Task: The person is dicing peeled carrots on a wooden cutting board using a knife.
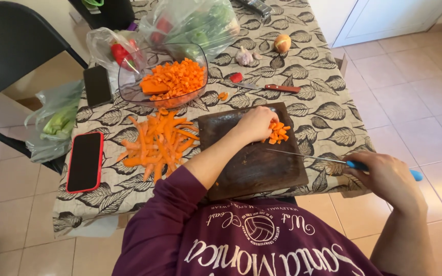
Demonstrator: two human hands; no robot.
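Now L hand [254, 124] on carrot bits [278, 133]

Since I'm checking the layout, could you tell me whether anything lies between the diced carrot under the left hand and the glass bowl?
Nothing visible does: past the left hand and diced carrot, only bare cutting board and tablecloth reach the glass bowl.

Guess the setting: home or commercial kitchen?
Likely a home kitchen or dining area: patterned tablecloth, wooden cutting board with diced carrot, folding chair, tiled floor.
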